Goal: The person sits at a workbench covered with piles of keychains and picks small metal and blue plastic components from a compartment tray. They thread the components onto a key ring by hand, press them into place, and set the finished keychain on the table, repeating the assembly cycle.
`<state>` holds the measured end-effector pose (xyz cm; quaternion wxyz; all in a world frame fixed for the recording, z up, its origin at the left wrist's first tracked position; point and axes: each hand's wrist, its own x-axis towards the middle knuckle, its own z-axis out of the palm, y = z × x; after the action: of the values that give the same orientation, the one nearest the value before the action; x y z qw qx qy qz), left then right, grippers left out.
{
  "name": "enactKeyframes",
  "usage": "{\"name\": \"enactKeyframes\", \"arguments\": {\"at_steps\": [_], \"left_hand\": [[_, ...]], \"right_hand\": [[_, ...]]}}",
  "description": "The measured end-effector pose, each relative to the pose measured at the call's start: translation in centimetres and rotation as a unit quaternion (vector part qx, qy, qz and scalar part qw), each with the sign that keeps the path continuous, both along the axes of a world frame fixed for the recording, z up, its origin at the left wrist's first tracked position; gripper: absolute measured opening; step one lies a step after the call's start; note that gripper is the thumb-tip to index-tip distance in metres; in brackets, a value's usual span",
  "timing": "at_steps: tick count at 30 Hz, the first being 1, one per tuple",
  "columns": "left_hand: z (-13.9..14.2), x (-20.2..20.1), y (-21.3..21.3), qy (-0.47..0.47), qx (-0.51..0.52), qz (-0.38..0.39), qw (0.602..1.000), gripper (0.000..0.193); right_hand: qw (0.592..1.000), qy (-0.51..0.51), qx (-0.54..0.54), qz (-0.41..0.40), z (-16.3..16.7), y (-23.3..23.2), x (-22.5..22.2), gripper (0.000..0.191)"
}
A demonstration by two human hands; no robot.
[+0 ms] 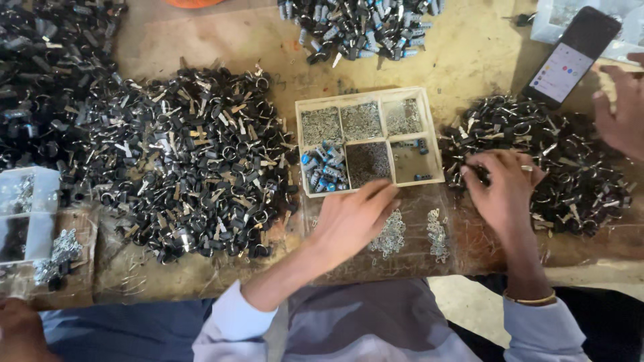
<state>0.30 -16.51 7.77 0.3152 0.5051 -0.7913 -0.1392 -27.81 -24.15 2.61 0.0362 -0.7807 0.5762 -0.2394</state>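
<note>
While your left hand [349,221] lies palm down on the wooden workbench [469,53], its fingers stretch loosely toward the near edge of the compartment tray [370,141], with the fingertips touching or almost touching the rim below the middle section of dark tiny parts; it grasps nothing that you can see. Your right hand [503,191] reaches into the right pile of black rings and metal clips [557,167], fingers curled and pinching at the heap's left edge, though whether a piece is caught between them cannot be told. Just beside your left hand, two small clusters of silvery wire springs [390,234] lie on the bench between your hands. The tray's front-left compartment holds blue cylindrical pieces [322,171]. A far larger left pile of black rings and clips [194,161] spreads well apart to the left. At the upper right, another person's hand [620,104] rests near a smartphone [570,57] with a lit screen. A heap of blue and dark cylinders [362,27] sits at the top.
</note>
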Motion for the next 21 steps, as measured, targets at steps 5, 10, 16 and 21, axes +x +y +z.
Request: {"name": "enactKeyframes", "arguments": {"at_steps": [5, 10, 16, 21], "left_hand": [[-1.5, -3.5, -7.1, -0.161, 0.026, -0.029, 0.986, 0.023], [-4.2, -6.5, -10.4, -0.226, 0.019, -0.008, 0.974, 0.014], [-5.5, -7.7, -11.6, -0.227, -0.008, 0.008, 0.974, 0.012], [-5.8, -7.9, -11.7, -0.212, -0.011, 0.015, 0.977, 0.014]], "right_hand": [[0.995, 0.089, -0.039, 0.009, 1.3, 0.1, 1.5, 0.017], [1.000, -0.020, 0.015, 0.017, 2.0, 0.0, 0.9, 0.015], [0.966, -0.187, 0.164, -0.072, 1.6, 2.6, -3.0, 0.017], [0.964, -0.170, 0.185, -0.092, 0.5, 5.5, -2.7, 0.022]]}}
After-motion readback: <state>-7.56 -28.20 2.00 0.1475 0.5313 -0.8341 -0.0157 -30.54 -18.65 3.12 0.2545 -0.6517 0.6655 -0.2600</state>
